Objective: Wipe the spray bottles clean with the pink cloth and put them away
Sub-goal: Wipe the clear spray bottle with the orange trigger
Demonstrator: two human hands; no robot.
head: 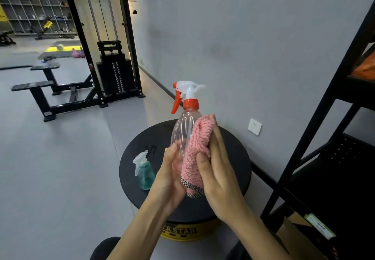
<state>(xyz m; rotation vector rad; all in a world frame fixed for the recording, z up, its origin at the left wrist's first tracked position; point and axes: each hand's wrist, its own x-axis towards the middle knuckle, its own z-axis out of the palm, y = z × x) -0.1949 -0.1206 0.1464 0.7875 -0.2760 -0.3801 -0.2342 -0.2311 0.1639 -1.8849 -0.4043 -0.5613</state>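
**Clear spray bottle held over the stool and rubbed with the pink cloth**

The large spray bottle (pixel 183 129) is upright in the air above the middle of the round stool (pixel 235 158), not touching its black top. It has a white sprayer with an orange trigger and collar. The body is clear enough that fingers show through it, and I cannot make out any liquid level inside.

The small spray bottle (pixel 145 173) stands upright near the left edge of the stool top, well apart from the large one. It is blue-green with a pale sprayer pointing left. Whether the colour is the plastic or liquid inside cannot be told.

The left hand (pixel 169 170) grips the lower part of the large bottle, with its fingers curled round the far side and its thumb up the near side.

The right hand (pixel 219 170) holds the pink cloth (pixel 197 146) against the right side of the bottle. Its fingers lie straight and close together along the outside of the cloth, and its thumb presses the near face, so the cloth is pinched between them. The cloth is bunched, and a checked hem hangs below the palm.

A black shelf rack (pixel 334 101) stands just to the right of the stool, and a white wall socket (pixel 254 126) is behind the stool. A weight machine (pixel 113 73) is well back on the left.
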